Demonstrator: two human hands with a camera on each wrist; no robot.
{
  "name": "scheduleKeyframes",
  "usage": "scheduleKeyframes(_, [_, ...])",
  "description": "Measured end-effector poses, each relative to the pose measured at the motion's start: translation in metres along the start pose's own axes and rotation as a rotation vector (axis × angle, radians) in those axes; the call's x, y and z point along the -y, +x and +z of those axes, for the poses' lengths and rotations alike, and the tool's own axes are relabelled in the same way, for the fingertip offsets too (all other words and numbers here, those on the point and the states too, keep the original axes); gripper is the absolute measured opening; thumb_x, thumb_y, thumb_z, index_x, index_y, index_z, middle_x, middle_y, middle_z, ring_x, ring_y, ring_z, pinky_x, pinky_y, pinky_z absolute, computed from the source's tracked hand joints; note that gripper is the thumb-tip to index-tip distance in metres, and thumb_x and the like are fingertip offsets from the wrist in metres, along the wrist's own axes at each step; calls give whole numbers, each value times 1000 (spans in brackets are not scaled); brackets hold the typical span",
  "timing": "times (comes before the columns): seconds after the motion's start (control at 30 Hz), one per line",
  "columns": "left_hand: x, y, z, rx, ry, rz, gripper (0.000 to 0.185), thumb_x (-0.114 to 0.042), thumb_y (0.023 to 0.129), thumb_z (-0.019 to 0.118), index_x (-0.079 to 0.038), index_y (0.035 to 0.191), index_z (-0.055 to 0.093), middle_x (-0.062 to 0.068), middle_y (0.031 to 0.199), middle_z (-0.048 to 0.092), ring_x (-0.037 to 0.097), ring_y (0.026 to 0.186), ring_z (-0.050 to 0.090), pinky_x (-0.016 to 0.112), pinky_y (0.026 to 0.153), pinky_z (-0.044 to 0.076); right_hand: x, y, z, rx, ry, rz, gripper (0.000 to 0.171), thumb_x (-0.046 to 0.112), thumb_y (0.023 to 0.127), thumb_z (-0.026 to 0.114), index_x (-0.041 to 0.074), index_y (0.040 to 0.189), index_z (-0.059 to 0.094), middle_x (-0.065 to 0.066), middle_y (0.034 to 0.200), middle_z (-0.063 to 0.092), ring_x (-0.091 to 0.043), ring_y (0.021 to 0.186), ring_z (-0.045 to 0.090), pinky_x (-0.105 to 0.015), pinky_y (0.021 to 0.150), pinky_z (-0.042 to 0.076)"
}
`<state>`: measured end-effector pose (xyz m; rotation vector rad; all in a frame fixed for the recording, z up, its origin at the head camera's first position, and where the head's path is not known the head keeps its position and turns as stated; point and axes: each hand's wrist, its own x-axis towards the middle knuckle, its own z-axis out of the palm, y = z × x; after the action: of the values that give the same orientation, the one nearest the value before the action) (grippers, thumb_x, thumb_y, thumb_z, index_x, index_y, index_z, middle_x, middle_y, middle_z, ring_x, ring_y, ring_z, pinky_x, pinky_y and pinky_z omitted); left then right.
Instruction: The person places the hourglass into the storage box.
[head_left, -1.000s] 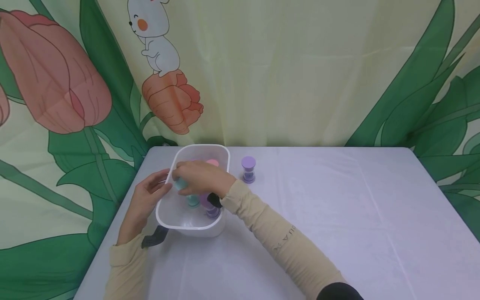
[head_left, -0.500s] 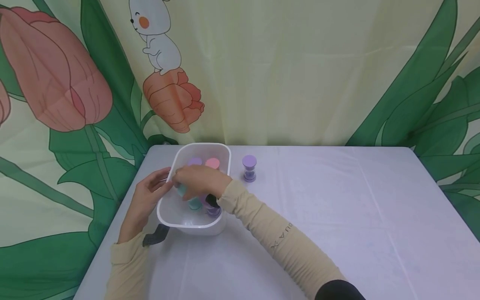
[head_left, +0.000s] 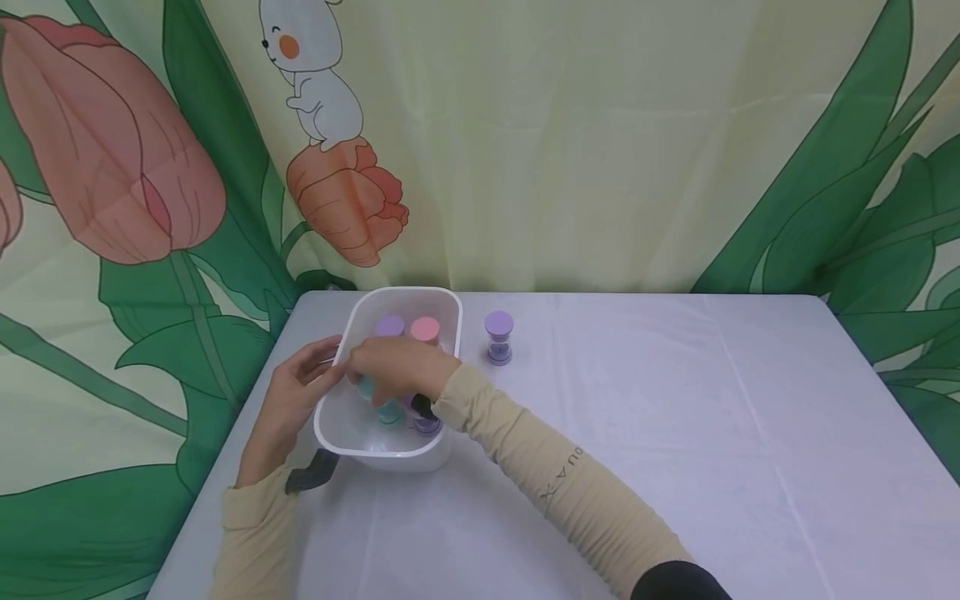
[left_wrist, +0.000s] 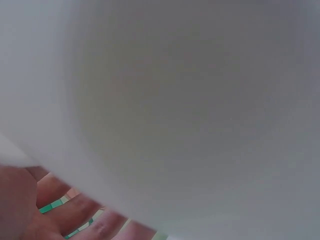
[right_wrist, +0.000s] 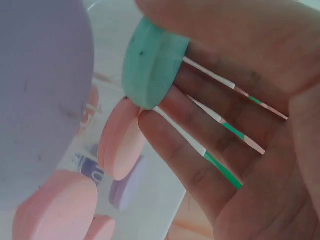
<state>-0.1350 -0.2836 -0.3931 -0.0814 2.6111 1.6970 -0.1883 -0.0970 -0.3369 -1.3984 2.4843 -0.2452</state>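
A white plastic bin (head_left: 367,455) stands at the left of the table. My right hand (head_left: 401,367) reaches into it and pinches a teal sand timer (right_wrist: 152,67) between thumb and fingertips by its round cap. The other fingers stretch out past the cap. Part of the teal timer shows under the hand in the head view. My left hand (head_left: 288,400) rests at the bin's left rim with fingers loosely extended along the outside. Behind the right hand, a purple timer (head_left: 390,325) and a pink timer (head_left: 425,330) stand in the bin.
Outside the bin, to its right, a purple sand timer (head_left: 498,337) stands upright on the white-covered table (head_left: 675,433). Another purple timer (head_left: 427,425) is in the bin's near right part. Behind the table hangs a printed curtain (head_left: 570,167).
My right hand has shifted slightly toward the near side of the bin with the teal timer, uncovering the purple and pink caps behind it. The left hand stays at the rim.
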Motion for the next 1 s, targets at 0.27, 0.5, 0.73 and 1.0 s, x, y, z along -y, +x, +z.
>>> scheduleKeyframes(0.27, [-3, 0, 1, 1, 0, 10, 66, -43, 94, 65, -13, 149, 44, 13, 149, 48, 35, 133, 49, 56, 106, 43, 0, -3, -1, -4, -14, 2, 41, 16, 84, 81, 14, 123, 69, 2, 121, 67, -10, 109, 58, -22, 97, 49])
scheduleKeyframes(0.5, [-2, 0, 1, 0, 28, 5, 65, -44, 96, 63, -13, 150, 43, 12, 150, 47, 32, 133, 50, 50, 105, 46, 0, -10, -10, -2, -23, 0, 40, 18, 88, 76, 12, 127, 66, 0, 124, 66, -12, 111, 59, -23, 99, 49])
scheduleKeyframes(0.73, [-3, -1, 0, -4, 47, -7, 63, -41, 97, 63, -14, 150, 43, 11, 150, 48, 31, 132, 50, 33, 99, 50, -5, -16, -19, -32, -83, -28, 41, 22, 91, 74, 11, 130, 65, -2, 125, 65, -14, 112, 61, -23, 98, 48])
scheduleKeyframes(1.0, [-2, -2, 1, -14, 39, -11, 62, -41, 97, 62, -15, 150, 43, 11, 149, 48, 27, 129, 52, 14, 86, 50, -16, -27, -24, -74, -53, -26, 33, 19, 93, 70, 12, 124, 68, -2, 117, 67, -13, 104, 60, -23, 96, 49])
